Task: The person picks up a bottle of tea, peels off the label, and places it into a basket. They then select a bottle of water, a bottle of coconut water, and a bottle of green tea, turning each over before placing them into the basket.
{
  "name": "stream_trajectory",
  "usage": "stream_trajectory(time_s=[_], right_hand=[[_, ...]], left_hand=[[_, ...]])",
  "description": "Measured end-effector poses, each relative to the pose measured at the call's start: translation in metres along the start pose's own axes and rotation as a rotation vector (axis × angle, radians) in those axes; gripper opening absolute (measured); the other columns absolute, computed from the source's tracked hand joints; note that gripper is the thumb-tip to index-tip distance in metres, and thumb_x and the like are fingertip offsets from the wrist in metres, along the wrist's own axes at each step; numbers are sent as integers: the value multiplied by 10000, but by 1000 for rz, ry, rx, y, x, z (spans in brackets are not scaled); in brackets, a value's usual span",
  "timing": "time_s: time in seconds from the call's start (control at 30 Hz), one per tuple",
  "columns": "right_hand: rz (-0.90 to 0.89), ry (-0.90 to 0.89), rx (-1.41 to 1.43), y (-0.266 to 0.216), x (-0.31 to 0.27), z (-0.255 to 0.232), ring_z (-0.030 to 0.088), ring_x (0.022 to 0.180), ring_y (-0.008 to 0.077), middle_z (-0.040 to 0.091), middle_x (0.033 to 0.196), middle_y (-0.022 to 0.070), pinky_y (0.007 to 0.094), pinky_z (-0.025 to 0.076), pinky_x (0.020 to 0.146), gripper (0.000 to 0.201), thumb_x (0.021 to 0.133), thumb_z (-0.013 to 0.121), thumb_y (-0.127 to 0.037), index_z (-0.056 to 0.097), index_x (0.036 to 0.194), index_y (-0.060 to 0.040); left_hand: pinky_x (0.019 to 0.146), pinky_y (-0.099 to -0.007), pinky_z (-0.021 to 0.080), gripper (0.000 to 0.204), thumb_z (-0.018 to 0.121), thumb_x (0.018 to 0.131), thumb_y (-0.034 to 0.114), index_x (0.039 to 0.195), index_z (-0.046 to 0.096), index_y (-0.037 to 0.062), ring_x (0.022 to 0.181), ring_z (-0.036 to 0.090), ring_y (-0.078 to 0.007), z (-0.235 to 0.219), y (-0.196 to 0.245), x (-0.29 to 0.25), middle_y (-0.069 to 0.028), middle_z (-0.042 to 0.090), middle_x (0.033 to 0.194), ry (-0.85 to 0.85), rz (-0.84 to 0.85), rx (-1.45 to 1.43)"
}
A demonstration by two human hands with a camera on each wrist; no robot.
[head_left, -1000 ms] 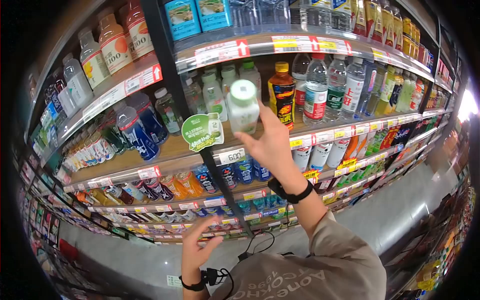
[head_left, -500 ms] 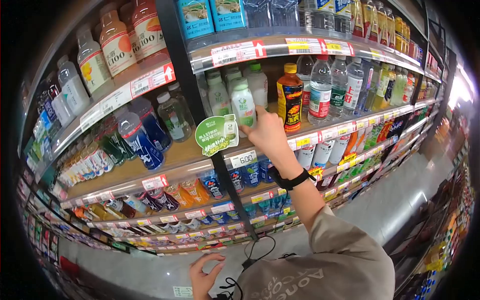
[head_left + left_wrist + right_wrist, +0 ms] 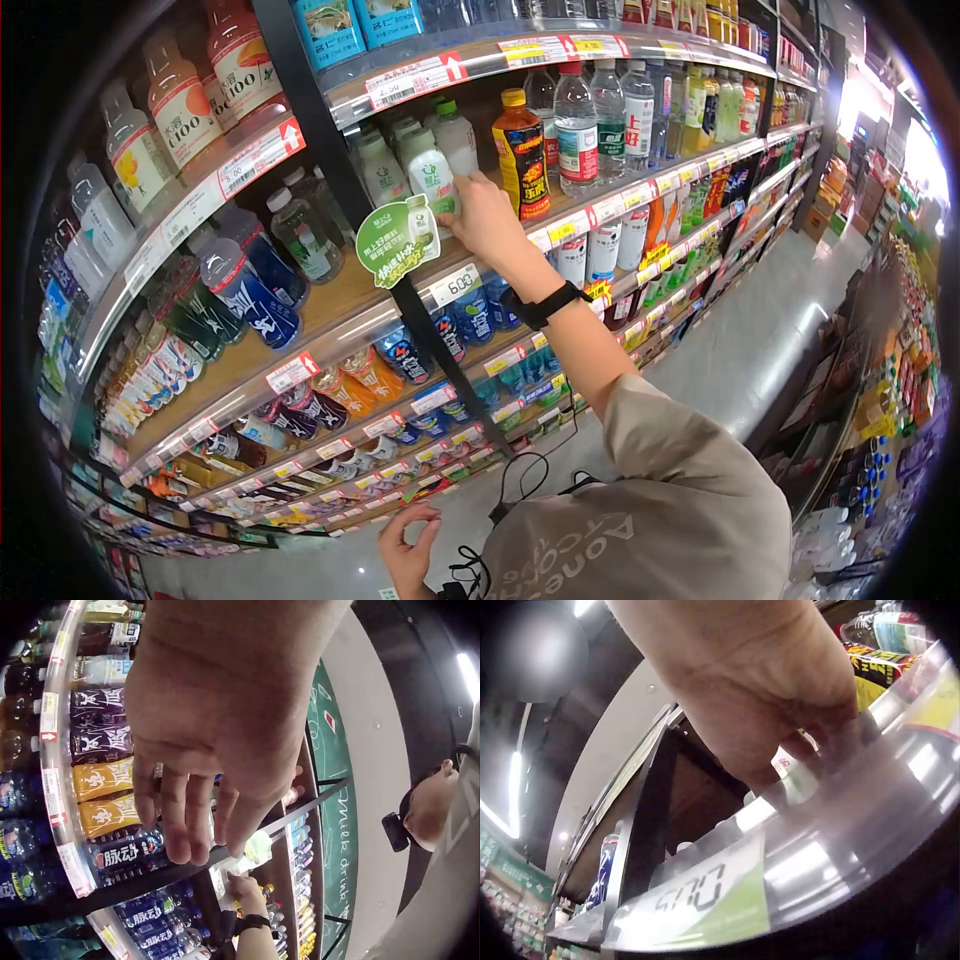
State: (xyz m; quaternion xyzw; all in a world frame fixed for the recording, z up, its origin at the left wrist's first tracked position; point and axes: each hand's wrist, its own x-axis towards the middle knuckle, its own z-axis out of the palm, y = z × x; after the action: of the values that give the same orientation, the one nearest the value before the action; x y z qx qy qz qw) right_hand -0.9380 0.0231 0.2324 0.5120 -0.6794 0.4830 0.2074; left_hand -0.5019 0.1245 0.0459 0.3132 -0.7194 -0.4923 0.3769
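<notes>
In the head view my right hand (image 3: 490, 225) reaches onto the middle shelf and holds a white bottle (image 3: 428, 165) with a green-printed label, fingers on its right side and thumb low at the front. The bottle stands among similar ones at the shelf's front. From the right wrist, my fingers pass behind the clear shelf edge (image 3: 825, 855), with part of the white bottle (image 3: 801, 782) showing between them. Low in front of my body, my left hand (image 3: 408, 550) hangs with loosely curved fingers and nothing in them.
A round green promotion sign (image 3: 390, 245) sticks out in front of the bottle, beside a 6.00 price tag (image 3: 455, 285). An orange-and-black drink bottle (image 3: 522, 155) stands to the right, then clear water bottles (image 3: 577, 130). A dark upright post (image 3: 315, 130) divides the shelves.
The white bottle, held up off the shelf a second ago, has been lowered among the other bottles, my right hand still at it. My left hand has dropped lower. The head view has turned right.
</notes>
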Motion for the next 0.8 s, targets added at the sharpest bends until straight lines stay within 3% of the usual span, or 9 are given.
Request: stream_trajectory(time_s=[0.23, 0.27, 0.3, 0.43, 0.5, 0.57, 0.67, 0.7, 0.8], right_hand=[[15, 36, -81, -2, -10, 6, 666, 1000, 433, 689, 1092, 249, 490, 541, 863, 390, 795, 787, -170, 676, 1105, 39], [-65, 171, -95, -5, -19, 0, 673, 947, 430, 697, 1038, 241, 494, 546, 831, 406, 781, 811, -208, 684, 1080, 36], [-126, 301, -113, -9, -32, -11, 680, 894, 427, 705, 984, 234, 498, 551, 799, 425, 766, 834, -245, 692, 1055, 32], [86, 204, 160, 0, -116, -85, 729, 854, 305, 741, 1051, 182, 364, 584, 742, 403, 828, 800, -235, 715, 1159, -23], [118, 236, 185, 24, -176, -122, 740, 835, 202, 767, 953, 115, 289, 574, 680, 303, 884, 764, -201, 728, 1134, -34], [655, 104, 42, 106, -294, -172, 750, 828, 258, 766, 905, 140, 338, 584, 708, 332, 888, 751, -264, 733, 1135, -42], [1001, -94, -565, 174, -453, -213, 709, 888, 410, 737, 930, 215, 477, 566, 818, 372, 890, 696, -364, 753, 1108, -69], [1029, -120, -677, 191, -518, -228, 719, 914, 376, 743, 949, 208, 455, 562, 823, 403, 872, 728, -398, 750, 1154, -112], [1415, -171, -650, 205, -682, -234, 723, 900, 366, 743, 940, 202, 442, 564, 834, 386, 851, 708, -344, 742, 1129, -78]], left_hand=[[837, -338, 530, 241, 773, 802, 8, 1035, 715, 12, 857, 707, -232, -10, 3, -7, -99, 740, 904, -106, 100, 265], [828, -345, 526, 238, 778, 800, 23, 1030, 717, 22, 861, 701, -254, -14, 6, -6, -96, 733, 899, -171, 124, 345], [825, -355, 523, 239, 778, 799, 33, 1031, 718, 28, 864, 693, -267, -14, 8, -4, -95, 730, 897, -174, 125, 346], [824, -359, 519, 255, 766, 806, 23, 1054, 708, 14, 863, 680, -258, -10, 2, 2, -107, 724, 916, -276, 81, 344], [837, -347, 520, 263, 747, 817, -4, 1076, 696, -11, 872, 678, -233, -3, -9, -1, -110, 722, 933, -337, -6, 280], [849, -336, 520, 272, 727, 829, -28, 1098, 686, -29, 887, 677, -211, 16, -21, 15, -110, 721, 951, -438, -71, 245], [865, -330, 516, 277, 693, 859, -48, 1136, 682, -30, 899, 673, -178, 34, -29, 36, -100, 722, 975, -600, -100, 229], [866, -330, 515, 280, 691, 863, -47, 1143, 683, -25, 898, 673, -176, 49, -28, 42, -100, 723, 978, -652, -97, 223], [875, -332, 511, 276, 679, 875, -40, 1150, 685, -14, 900, 672, -179, 88, -19, 80, -102, 724, 991, -823, -25, 329]])
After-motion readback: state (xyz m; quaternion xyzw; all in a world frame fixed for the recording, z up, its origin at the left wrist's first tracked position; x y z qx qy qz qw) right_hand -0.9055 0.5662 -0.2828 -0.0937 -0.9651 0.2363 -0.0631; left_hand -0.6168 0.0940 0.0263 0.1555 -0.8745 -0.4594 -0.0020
